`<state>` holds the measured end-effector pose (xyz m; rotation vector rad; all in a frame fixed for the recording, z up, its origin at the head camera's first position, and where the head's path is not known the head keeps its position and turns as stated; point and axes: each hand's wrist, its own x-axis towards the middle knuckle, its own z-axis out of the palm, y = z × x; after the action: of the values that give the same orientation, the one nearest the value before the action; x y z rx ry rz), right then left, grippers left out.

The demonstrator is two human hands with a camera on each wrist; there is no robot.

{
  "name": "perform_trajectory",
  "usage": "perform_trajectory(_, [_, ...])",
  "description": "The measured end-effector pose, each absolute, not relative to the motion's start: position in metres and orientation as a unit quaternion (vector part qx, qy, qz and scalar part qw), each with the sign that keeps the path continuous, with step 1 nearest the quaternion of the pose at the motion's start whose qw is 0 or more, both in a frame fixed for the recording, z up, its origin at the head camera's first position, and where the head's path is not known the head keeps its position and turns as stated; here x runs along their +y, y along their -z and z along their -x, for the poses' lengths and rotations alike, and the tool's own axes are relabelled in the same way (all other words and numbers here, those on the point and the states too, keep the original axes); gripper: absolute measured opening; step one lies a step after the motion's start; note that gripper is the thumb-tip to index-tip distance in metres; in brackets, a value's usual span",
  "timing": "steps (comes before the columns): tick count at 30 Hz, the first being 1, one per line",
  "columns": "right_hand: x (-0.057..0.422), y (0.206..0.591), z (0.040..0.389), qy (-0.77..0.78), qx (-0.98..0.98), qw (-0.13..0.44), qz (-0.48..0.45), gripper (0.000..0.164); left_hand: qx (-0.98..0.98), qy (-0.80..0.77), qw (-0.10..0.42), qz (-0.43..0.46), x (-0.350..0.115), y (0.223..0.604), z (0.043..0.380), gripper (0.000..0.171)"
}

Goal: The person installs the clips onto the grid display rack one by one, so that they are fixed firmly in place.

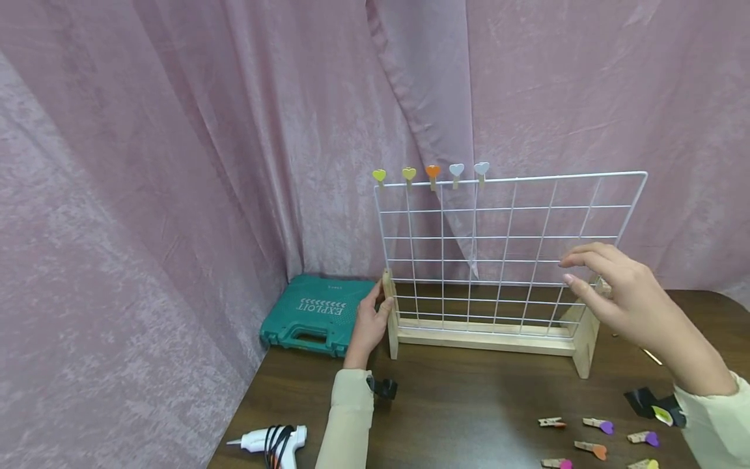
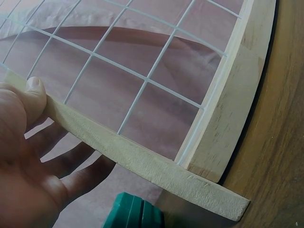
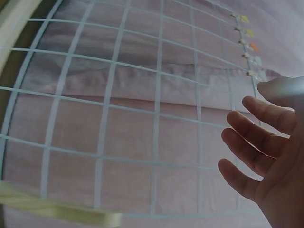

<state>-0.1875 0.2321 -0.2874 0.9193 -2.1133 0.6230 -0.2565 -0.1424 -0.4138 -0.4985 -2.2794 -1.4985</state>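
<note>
A white wire grid [image 1: 510,260] stands upright in a wooden stand [image 1: 486,341]. Heart-topped clothespins, yellow, orange [image 1: 432,172] and white [image 1: 482,169], line the left part of its top wire. My left hand [image 1: 370,322] holds the stand's left wooden post; the left wrist view shows the thumb [image 2: 35,95] on the near side and the other fingers beyond it. In front of the grid's lower right part, my right hand [image 1: 621,290] hovers with nothing in it, its fingers spread apart and slightly bent in the right wrist view.
A teal tool case [image 1: 319,312] lies behind my left hand. At the table's front left is a white glue gun [image 1: 266,440] with a black cord. Several loose heart clothespins, including an orange one [image 1: 592,449], lie at the front right. Pink curtains [image 1: 328,130] hang behind the table.
</note>
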Motion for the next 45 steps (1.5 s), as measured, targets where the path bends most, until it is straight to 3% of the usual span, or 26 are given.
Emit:
perform_trajectory(4, [0.24, 0.309, 0.182, -0.246, -0.822, 0.358, -0.369, 0.021, -0.804, 0.535, 0.187, 0.182, -0.142, 0.414, 0.257, 0.047])
perform_trajectory(13, [0.244, 0.352, 0.167, -0.253, -0.841, 0.309, -0.366, 0.033, -0.8, 0.541, 0.191, 0.179, -0.144, 0.412, 0.258, 0.048])
perform_trajectory(22, [0.24, 0.395, 0.155, -0.208, -0.901, 0.227, -0.307, 0.022, -0.799, 0.542, 0.189, 0.18, -0.144, 0.41, 0.259, 0.048])
perform_trajectory(30, [0.238, 0.431, 0.151, -0.186, -0.896, 0.161, -0.37, 0.023, -0.802, 0.539, 0.188, 0.178, -0.145, 0.409, 0.259, 0.047])
perform_trajectory(37, [0.24, 0.445, 0.148, -0.162, -0.918, 0.078, -0.353, 0.028, -0.807, 0.535, 0.186, 0.168, -0.15, 0.438, 0.279, 0.051])
perform_trajectory(45, [0.24, 0.452, 0.151, -0.137, -0.928, 0.042, -0.345, 0.029, -0.801, 0.539, 0.186, 0.179, -0.142, 0.414, 0.257, 0.047])
